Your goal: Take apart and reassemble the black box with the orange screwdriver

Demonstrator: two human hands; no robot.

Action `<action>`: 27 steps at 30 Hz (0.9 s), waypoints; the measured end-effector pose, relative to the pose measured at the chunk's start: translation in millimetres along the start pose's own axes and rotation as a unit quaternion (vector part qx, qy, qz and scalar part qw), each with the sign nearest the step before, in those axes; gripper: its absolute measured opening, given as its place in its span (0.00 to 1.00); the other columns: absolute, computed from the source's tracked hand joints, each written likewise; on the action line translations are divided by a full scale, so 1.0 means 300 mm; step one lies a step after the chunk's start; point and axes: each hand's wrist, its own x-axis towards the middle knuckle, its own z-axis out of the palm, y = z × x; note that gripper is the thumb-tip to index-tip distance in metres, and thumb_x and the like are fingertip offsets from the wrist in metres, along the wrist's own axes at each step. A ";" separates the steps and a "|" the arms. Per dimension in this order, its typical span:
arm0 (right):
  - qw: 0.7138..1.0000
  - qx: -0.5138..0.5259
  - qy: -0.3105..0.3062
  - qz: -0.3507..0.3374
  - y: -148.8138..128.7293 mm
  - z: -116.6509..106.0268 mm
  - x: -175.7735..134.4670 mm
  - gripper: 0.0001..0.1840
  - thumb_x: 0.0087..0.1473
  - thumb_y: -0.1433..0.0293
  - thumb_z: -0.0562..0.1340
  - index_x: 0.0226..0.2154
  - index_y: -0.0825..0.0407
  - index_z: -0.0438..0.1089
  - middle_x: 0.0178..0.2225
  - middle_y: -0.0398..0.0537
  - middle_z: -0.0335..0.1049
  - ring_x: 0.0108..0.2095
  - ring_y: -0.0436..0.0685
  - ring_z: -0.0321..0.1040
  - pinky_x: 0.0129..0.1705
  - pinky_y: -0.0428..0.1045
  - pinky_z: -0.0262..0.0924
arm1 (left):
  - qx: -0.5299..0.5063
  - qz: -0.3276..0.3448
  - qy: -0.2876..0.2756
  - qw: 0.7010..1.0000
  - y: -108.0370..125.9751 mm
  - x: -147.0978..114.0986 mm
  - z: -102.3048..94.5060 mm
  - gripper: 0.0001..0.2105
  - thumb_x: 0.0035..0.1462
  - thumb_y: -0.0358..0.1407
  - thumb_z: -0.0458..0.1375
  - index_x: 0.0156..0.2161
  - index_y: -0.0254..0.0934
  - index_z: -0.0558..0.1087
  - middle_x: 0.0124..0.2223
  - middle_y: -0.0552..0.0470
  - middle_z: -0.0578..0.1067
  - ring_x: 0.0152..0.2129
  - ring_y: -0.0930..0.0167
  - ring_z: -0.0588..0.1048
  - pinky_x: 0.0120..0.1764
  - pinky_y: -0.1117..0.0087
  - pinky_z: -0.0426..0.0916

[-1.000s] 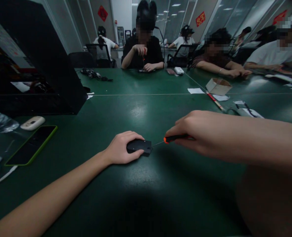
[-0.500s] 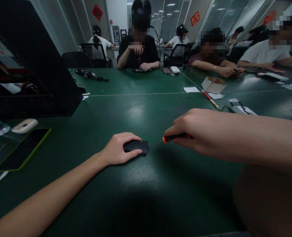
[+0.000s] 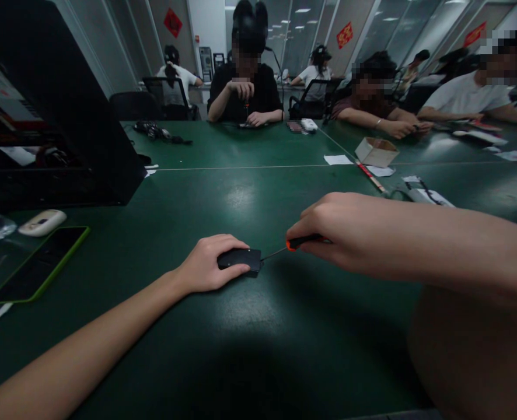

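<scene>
My left hand [image 3: 210, 263] is closed around a small black box-shaped device [image 3: 246, 261], pinning it to the green tabletop [image 3: 241, 195]. Thumb and fingers lie along its two long sides, and the palm hides its left end. My right hand [image 3: 324, 230] grips a screwdriver [image 3: 302, 241] by its black and orange handle. The thin metal shaft slants down to the left. Its tip meets the right end of the black device, near a small dark piece there; I cannot tell exactly what it touches.
To the left are a green-edged phone [image 3: 42, 265], a white oval item [image 3: 42, 223] and a large black case [image 3: 87, 116]. A string [image 3: 241, 167] crosses the table. Beyond it lie a cardboard box [image 3: 376, 153] and black cables [image 3: 157, 131]. Several people sit around, one opposite [image 3: 223, 87].
My right hand and the screwdriver have shifted slightly left. The shaft still reaches the device's right end, and my left hand keeps its hold.
</scene>
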 end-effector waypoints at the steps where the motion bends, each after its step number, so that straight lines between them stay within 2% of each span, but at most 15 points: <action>1: 1.000 0.009 -0.019 0.000 0.003 -0.006 0.007 0.11 0.58 0.67 0.62 0.30 0.44 0.81 0.25 0.44 0.76 0.23 0.51 0.67 0.26 0.47 0.53 | 0.001 -0.001 -0.002 1.000 -0.001 0.000 0.000 0.15 0.62 0.41 0.64 0.50 0.36 0.75 0.46 0.45 0.80 0.41 0.64 0.78 0.45 0.63 0.71; 3: 0.997 0.036 -0.074 0.003 0.017 -0.017 0.028 0.10 0.58 0.67 0.63 0.33 0.44 0.81 0.28 0.44 0.77 0.24 0.51 0.68 0.26 0.47 0.53 | 0.005 0.000 -0.004 1.000 -0.004 0.001 -0.001 0.15 0.62 0.41 0.64 0.50 0.36 0.75 0.45 0.46 0.80 0.40 0.64 0.78 0.44 0.63 0.71; 5: 0.994 0.053 -0.094 0.027 0.046 -0.014 0.049 0.10 0.59 0.62 0.64 0.35 0.45 0.82 0.29 0.44 0.78 0.25 0.51 0.68 0.27 0.47 0.53 | 0.011 0.004 -0.006 1.000 -0.009 0.002 -0.002 0.15 0.62 0.42 0.64 0.50 0.36 0.75 0.45 0.46 0.80 0.39 0.64 0.78 0.43 0.64 0.70; 7: 0.992 0.059 -0.095 0.064 0.084 0.017 0.062 0.17 0.61 0.55 0.62 0.34 0.47 0.82 0.27 0.46 0.77 0.25 0.51 0.67 0.27 0.47 0.52 | 0.020 0.010 -0.005 1.000 -0.014 0.003 -0.001 0.16 0.62 0.44 0.64 0.50 0.36 0.75 0.44 0.46 0.80 0.39 0.64 0.78 0.42 0.64 0.70; 10: 0.989 0.055 -0.076 0.116 0.144 0.124 0.056 0.30 0.64 0.47 0.55 0.28 0.51 0.80 0.23 0.47 0.73 0.23 0.51 0.63 0.28 0.48 0.48 | 0.038 0.015 -0.004 0.999 -0.021 0.003 0.001 0.18 0.62 0.46 0.63 0.50 0.35 0.76 0.43 0.46 0.80 0.38 0.64 0.78 0.41 0.65 0.70; 14: 0.986 0.056 -0.056 0.149 0.182 0.304 0.024 0.35 0.69 0.49 0.46 0.29 0.52 0.77 0.25 0.48 0.72 0.23 0.51 0.61 0.30 0.48 0.45 | 0.062 0.020 -0.002 0.998 -0.021 0.001 0.004 0.18 0.63 0.48 0.62 0.49 0.35 0.76 0.42 0.46 0.80 0.37 0.64 0.79 0.40 0.65 0.70; 18: 0.993 0.028 0.000 0.116 0.156 0.402 0.021 0.36 0.71 0.51 0.43 0.29 0.54 0.75 0.29 0.50 0.74 0.28 0.53 0.65 0.31 0.49 0.43 | 0.073 0.026 0.005 0.997 -0.019 -0.002 0.008 0.18 0.64 0.49 0.61 0.50 0.36 0.75 0.43 0.46 0.80 0.38 0.64 0.79 0.41 0.65 0.71; 22: 0.997 0.022 0.053 0.056 0.137 0.426 0.039 0.39 0.69 0.46 0.42 0.29 0.54 0.75 0.28 0.51 0.74 0.29 0.53 0.66 0.31 0.49 0.41 | 0.073 0.029 0.009 0.997 -0.021 -0.001 0.009 0.18 0.64 0.48 0.61 0.51 0.36 0.76 0.44 0.45 0.80 0.39 0.63 0.79 0.42 0.64 0.72; 27: 0.995 0.065 0.056 0.041 0.150 0.451 0.037 0.40 0.70 0.47 0.41 0.28 0.54 0.75 0.26 0.50 0.72 0.27 0.51 0.63 0.31 0.49 0.43 | 0.067 0.030 0.009 0.997 -0.020 0.001 0.007 0.18 0.64 0.47 0.61 0.52 0.36 0.76 0.44 0.45 0.81 0.40 0.62 0.79 0.44 0.64 0.72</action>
